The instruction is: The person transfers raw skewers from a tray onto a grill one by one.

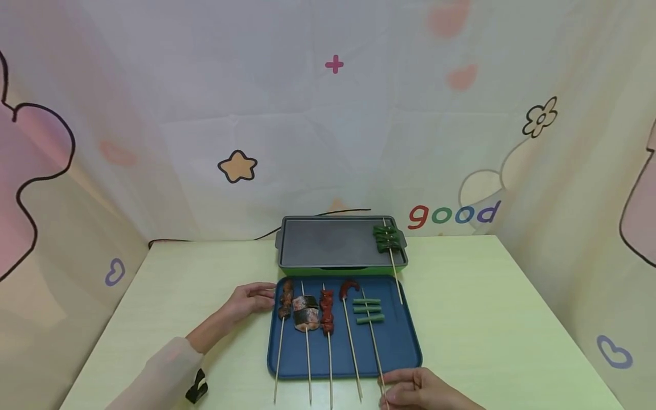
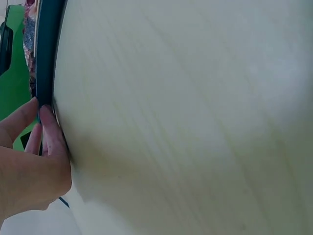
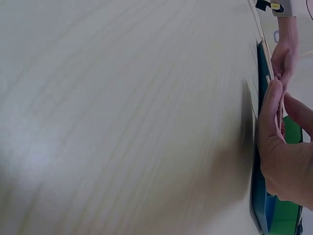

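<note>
Blue rectangular plastic tray (image 1: pixel 405 347) sits on the pale green table (image 1: pixel 487 319), just in front of a green-rimmed electric griddle with a dark flat plate (image 1: pixel 333 242). Left hand (image 1: pixel 251 299) rests at the tray's left edge, fingers mostly straight and touching the rim, apparently steadying it; the left wrist view shows fingertips (image 2: pixel 46 122) against the rim, not gripping. Right hand (image 1: pixel 417 390) is at the tray's near right corner, thumb and fingers pinching the bare end of the thin bamboo skewer with green bean pieces (image 1: pixel 369 310), whose food end lies flat on the tray. Stick ends overhang the near rim, likely so they are easy to pick. Also on the tray, side by side: a dark meat skewer (image 1: pixel 285 299), a fish-slice skewer (image 1: pixel 306 313), a red meat skewer (image 1: pixel 326 310), a reddish curled-piece skewer (image 1: pixel 348 287). One green vegetable skewer (image 1: pixel 386 238) already lies on the griddle's right end, stick trailing back over the tray. Black cable (image 1: pixel 287 225) runs behind the griddle.
</note>
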`<state>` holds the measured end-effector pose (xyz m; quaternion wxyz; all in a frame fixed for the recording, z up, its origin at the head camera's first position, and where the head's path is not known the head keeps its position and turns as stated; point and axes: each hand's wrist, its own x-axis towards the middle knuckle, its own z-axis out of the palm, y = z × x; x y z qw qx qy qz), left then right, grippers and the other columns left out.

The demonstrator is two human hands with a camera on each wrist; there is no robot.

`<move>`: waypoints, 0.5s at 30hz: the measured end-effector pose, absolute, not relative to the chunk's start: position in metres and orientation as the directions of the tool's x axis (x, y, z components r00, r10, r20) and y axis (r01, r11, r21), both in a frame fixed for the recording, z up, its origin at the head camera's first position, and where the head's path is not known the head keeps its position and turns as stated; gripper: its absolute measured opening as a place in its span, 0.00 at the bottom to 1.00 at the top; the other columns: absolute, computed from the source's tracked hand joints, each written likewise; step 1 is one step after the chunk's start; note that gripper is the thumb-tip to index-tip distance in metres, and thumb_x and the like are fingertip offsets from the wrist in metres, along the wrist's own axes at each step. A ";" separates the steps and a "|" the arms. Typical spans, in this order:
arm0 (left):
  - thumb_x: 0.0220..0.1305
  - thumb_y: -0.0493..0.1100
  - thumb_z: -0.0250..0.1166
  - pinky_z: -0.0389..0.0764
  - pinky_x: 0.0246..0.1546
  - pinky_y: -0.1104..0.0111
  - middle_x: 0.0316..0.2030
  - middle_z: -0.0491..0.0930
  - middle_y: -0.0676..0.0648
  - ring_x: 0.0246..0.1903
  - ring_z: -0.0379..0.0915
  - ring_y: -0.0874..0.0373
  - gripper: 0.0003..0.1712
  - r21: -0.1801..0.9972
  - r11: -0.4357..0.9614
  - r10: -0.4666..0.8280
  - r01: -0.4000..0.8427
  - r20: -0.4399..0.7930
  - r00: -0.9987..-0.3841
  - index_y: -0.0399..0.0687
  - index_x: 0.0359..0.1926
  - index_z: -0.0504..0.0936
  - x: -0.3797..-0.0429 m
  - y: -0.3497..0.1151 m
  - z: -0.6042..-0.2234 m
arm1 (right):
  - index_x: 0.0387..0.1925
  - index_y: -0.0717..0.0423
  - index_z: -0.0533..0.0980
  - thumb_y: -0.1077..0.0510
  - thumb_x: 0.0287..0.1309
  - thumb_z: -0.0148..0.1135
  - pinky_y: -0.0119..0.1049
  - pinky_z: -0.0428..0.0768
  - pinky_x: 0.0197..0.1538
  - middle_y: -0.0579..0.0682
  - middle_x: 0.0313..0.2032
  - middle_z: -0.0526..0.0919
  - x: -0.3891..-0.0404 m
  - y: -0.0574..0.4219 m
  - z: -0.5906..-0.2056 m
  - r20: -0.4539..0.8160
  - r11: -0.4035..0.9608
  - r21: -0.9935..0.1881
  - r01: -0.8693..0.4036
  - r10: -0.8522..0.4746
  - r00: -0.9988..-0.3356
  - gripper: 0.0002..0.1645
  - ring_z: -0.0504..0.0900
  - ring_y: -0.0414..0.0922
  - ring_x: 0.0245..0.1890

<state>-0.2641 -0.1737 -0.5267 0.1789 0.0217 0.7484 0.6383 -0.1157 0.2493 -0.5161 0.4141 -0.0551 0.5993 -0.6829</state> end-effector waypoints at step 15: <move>0.66 0.33 0.67 0.83 0.47 0.73 0.48 0.86 0.47 0.41 0.84 0.67 0.29 0.964 0.171 0.236 -0.202 -0.239 -0.942 0.31 0.67 0.75 -0.261 -0.174 -0.530 | 0.67 0.68 0.71 0.64 0.72 0.56 0.28 0.83 0.52 0.42 0.44 0.89 -0.109 0.265 -0.523 -0.330 -0.021 -0.891 0.453 -0.655 -0.679 0.25 0.87 0.36 0.47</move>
